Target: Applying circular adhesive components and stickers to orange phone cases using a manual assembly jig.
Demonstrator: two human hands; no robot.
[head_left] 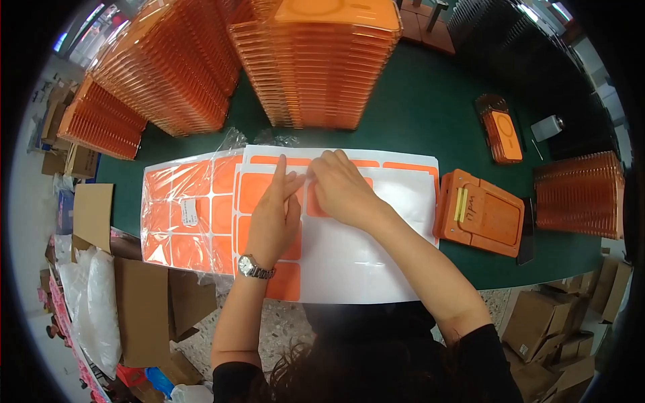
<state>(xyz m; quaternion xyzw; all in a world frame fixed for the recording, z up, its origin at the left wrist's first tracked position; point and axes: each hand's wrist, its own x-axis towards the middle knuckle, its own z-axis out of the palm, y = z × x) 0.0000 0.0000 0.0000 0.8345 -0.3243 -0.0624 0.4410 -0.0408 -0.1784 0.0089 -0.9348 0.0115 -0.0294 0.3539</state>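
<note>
Sticker sheet (369, 262) lies beneath both hands in the head view. The left hand (272, 218) rests on it, fingers mostly extended, released; the right hand's (339, 181) fingertips bunch at an orange square (317, 205), pinch unclear. Leftward lies a plastic-wrapped pack (158, 221); rightward, an orange fixture (494, 208); beyond, a tray stack (316, 74).

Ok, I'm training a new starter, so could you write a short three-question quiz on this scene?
1. On which wrist is the watch?
2. True or false: the right hand is at the sheets, left of the bottle.
3. The strip on the orange block is: (a) blue, (b) yellow, (c) black.

Key: 1. left; 2. true; 3. b
</note>
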